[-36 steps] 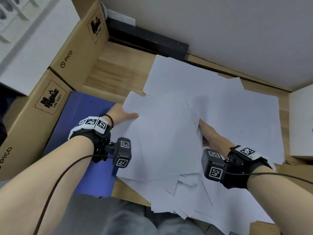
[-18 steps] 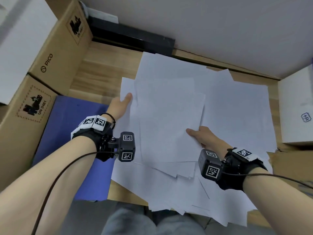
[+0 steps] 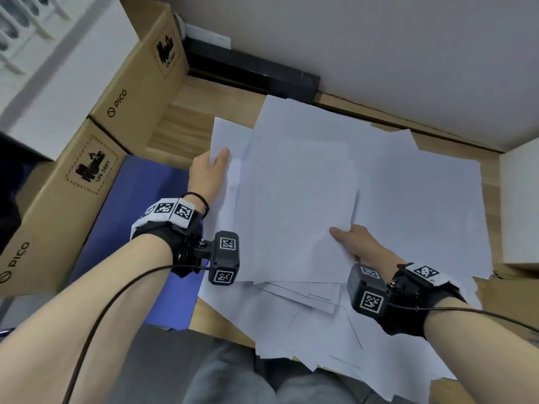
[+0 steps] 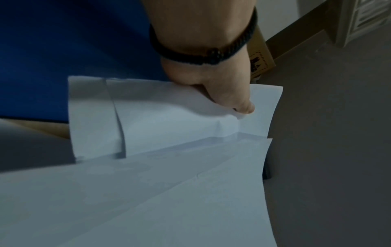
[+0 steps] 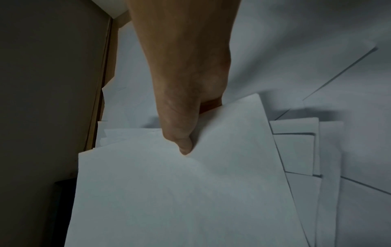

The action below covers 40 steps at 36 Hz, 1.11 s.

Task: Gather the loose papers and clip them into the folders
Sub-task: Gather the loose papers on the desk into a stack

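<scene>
A bundle of white papers [image 3: 297, 205] is held above the wooden desk [image 3: 192, 118] between both hands. My left hand [image 3: 208, 170] pinches its left edge, thumb on top, fingers hidden beneath; in the left wrist view the thumb [image 4: 243, 107] presses the creased papers [image 4: 169, 120]. My right hand [image 3: 354, 243] grips the bundle's lower right corner, thumb on top of the papers [image 5: 190, 192]. More loose sheets [image 3: 423, 205] lie spread over the desk and hang over its front edge. A blue folder [image 3: 137, 217] lies flat on the left, under my left wrist.
Two brown cardboard boxes [image 3: 87, 158] stand along the left side. A black bar [image 3: 250, 74] runs along the back wall. A white box [image 3: 519, 208] sits at the right edge. My knees in grey trousers [image 3: 233, 377] are below the desk's front.
The bundle has been squared up and lowered a little toward the desk. My left hand slid further up its left edge; my right hand now holds the lower right corner.
</scene>
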Motion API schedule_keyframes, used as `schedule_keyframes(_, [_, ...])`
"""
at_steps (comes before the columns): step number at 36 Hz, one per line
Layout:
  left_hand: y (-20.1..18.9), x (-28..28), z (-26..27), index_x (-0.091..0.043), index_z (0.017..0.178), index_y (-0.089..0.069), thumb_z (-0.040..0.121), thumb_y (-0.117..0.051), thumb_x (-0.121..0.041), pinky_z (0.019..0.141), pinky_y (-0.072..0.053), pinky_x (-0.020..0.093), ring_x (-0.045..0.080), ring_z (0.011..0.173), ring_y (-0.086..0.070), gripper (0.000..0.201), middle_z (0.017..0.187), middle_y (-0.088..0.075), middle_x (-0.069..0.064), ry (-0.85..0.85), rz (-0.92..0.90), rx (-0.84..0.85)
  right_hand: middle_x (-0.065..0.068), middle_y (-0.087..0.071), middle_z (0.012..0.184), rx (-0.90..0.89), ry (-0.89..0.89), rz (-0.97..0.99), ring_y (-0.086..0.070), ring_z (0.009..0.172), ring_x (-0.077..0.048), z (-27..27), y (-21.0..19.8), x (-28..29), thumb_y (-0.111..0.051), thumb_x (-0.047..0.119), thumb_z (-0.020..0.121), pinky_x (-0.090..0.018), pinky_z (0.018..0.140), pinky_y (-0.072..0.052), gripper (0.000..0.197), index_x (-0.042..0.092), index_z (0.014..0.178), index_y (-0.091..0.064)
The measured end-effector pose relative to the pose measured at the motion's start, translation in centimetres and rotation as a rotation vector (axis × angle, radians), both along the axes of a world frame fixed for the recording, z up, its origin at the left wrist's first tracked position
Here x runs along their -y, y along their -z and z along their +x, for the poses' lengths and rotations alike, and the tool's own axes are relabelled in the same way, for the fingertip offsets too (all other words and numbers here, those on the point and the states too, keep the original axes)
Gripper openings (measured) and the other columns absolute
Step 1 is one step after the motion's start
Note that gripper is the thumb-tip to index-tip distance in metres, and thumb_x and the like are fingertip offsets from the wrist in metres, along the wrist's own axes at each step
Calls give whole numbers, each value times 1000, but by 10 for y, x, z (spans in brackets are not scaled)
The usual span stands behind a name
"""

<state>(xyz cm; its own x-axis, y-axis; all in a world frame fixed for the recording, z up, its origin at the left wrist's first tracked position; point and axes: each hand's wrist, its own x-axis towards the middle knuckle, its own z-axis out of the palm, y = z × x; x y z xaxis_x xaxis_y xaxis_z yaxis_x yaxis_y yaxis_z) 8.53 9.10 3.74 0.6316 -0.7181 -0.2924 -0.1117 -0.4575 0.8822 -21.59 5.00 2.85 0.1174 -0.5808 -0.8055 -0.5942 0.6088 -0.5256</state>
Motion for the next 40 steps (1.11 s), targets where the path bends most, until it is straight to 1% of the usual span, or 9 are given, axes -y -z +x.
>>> schedule_keyframes(13, [6,-18,1,-2,123,-56,100,-43,-22,88,-42,29,32,115,-56,34,124,-61,16,-359,14,127,1,-53,75,-82,82,-41,-52,64,-11,-26,4,0,-51,12,97,-20,50,-38,12,9,107,-47])
schedule_keyframes(18, [15,-21,0,-2,123,-56,96,-43,-19,95,-46,43,36,113,-57,34,123,-61,17,-203,105,92,-1,-57,77,-54,100,27,-56,64,-14,-27,4,-2,-53,15,96,-22,45,-45,21,5,114,-47])
schedule_keyframes(22, [23,-23,-12,-5,118,-60,93,-42,-20,76,-45,33,27,92,-59,34,108,-64,10,-11,203,11,-1,-61,83,-18,119,47,-59,69,-13,-26,7,-4,-57,21,96,-12,40,-45,45,-3,131,-44])
schedule_keyframes(25, [33,-27,-27,-9,116,-60,96,-39,-19,74,-41,32,30,91,-59,31,105,-64,12,73,240,-43,-7,-55,124,-3,99,51,-55,90,-17,-24,6,-7,-58,28,95,-12,56,-43,68,-3,145,-23])
schedule_keyframes(27, [38,-30,-34,-13,116,-60,95,-39,-20,79,-44,35,31,97,-59,30,109,-65,12,69,234,-68,-10,-46,132,6,68,49,-53,89,-17,-26,7,-7,-59,29,94,-6,47,-40,77,-4,148,-16])
schedule_keyframes(29, [38,-32,-35,-13,119,-59,96,-40,-21,90,-47,40,30,102,-59,32,112,-65,10,21,223,-51,-4,-52,104,0,33,9,-48,69,-8,-26,5,-7,-60,23,94,-6,32,-35,62,-6,140,-29])
schedule_keyframes(32, [30,-27,-24,-9,125,-57,97,-41,-23,99,-45,47,35,114,-57,36,123,-62,14,-140,187,27,5,-52,77,-1,5,-15,-50,64,-5,-30,6,-4,-59,16,94,-6,34,-37,40,-1,128,-45])
schedule_keyframes(37, [-5,-11,-6,-9,135,-50,101,-40,-24,94,-41,27,28,120,-53,38,133,-57,10,-399,-11,140,5,-56,81,40,32,-13,-52,67,-4,-33,4,-1,-59,14,95,-11,43,-42,23,10,114,-48])
schedule_keyframes(40, [-25,0,-10,-13,122,-60,100,-44,-27,81,-43,22,15,100,-59,31,111,-64,-1,-421,-231,125,-3,-66,102,42,37,-18,-58,71,-4,-34,9,0,-60,14,93,-15,53,-41,28,8,119,-53])
